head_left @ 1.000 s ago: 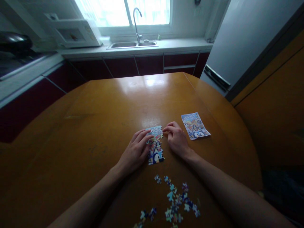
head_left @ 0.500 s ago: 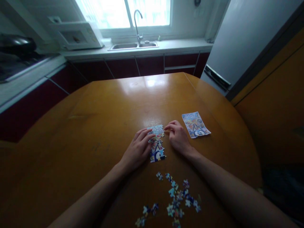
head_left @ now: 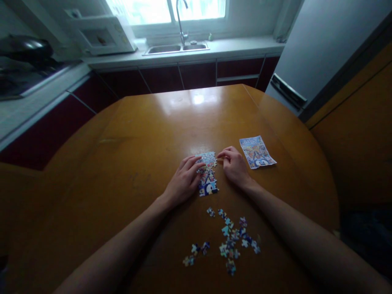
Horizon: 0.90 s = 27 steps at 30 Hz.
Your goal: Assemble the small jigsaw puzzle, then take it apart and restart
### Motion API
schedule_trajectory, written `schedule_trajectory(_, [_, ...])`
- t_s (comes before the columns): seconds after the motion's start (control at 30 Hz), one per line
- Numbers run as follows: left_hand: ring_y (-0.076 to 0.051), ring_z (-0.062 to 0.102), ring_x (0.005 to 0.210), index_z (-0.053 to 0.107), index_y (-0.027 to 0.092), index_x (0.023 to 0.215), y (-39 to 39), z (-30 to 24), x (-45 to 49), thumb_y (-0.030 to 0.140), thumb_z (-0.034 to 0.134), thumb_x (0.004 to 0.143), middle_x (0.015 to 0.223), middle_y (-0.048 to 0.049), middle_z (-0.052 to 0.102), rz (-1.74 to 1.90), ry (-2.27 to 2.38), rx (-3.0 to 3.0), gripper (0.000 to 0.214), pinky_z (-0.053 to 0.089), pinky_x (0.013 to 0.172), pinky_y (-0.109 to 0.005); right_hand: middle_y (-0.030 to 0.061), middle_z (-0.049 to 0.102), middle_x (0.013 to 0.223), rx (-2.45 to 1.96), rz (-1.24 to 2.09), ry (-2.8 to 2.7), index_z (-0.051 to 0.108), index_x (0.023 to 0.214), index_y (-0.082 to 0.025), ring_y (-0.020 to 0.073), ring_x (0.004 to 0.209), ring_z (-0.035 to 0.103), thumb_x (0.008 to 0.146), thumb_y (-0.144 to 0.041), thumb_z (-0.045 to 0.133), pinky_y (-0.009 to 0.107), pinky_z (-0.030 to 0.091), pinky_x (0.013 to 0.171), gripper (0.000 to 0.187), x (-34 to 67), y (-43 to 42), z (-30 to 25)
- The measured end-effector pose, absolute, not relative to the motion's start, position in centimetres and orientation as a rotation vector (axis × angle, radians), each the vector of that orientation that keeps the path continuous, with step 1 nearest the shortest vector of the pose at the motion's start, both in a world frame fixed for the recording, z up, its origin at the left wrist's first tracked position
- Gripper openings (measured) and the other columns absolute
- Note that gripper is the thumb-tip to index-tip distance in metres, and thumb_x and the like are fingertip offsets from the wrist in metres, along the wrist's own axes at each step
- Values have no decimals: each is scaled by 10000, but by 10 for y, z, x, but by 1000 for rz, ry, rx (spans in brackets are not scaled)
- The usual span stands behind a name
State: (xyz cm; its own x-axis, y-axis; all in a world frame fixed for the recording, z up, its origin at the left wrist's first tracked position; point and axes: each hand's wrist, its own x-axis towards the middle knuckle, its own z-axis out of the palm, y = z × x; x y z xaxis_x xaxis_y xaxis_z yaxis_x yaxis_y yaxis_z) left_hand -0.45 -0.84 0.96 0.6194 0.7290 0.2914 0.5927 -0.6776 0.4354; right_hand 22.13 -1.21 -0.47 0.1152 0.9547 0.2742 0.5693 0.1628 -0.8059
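A partly joined jigsaw puzzle point(head_left: 208, 179) lies on the wooden table, with a dog's face along its near edge. My left hand point(head_left: 185, 175) rests over its left side, fingers stretched out and lying flat on the pieces. My right hand point(head_left: 235, 165) is just off the puzzle's upper right edge. Its fingers are curled and pinched together; whatever is between them, if anything, is too small to make out. Right of that hand is a printed picture sheet point(head_left: 257, 153) with a matching dog's face at the bottom.
Several loose puzzle pieces point(head_left: 230, 247) are strewn nearer to me, with a smaller cluster point(head_left: 196, 249) on their left. Beyond the table point(head_left: 171, 130) stand a counter with a sink point(head_left: 163, 49) and a microwave point(head_left: 99, 36). A fridge point(head_left: 330, 45) is at the right.
The camera has tilted slightly down and left, so the whole scene sits higher and further right. Both hands keep nearly the same place against the puzzle.
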Motion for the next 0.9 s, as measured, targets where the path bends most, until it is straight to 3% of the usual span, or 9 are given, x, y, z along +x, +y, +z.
schedule_trajectory(0.37, [-270,414,1377,602,216,1281,-8,8,-5,155,511,992,1438,-89,532,655,1072,2550,309,397,1177,-525,62,636,964,-1514,530,-1633,712,896,-183,180,848,614,886,-110,549,325,488,794,178,215,-27,20])
schedule_trajectory(0.5, [-267,412,1381,603,212,1275,-8,6,-5,155,524,985,1433,-94,537,677,1069,2535,307,399,1179,-516,44,646,969,-1214,620,-2159,679,895,-194,173,865,598,924,-186,601,302,466,766,83,188,-76,59])
schedule_trajectory(0.63, [-262,408,1386,612,213,1260,-9,6,-4,153,527,980,1440,-83,537,679,1084,2520,298,389,1188,-504,31,629,849,-811,593,-2694,639,830,-189,187,748,549,896,-221,688,319,420,614,89,157,-132,67])
schedule_trajectory(0.9, [-264,421,1386,590,218,1285,-7,6,-6,199,489,1004,1440,-83,540,685,1089,2516,298,396,1178,-510,54,620,834,-745,485,-2810,641,835,-166,217,739,549,944,-218,640,336,440,573,121,134,-156,44])
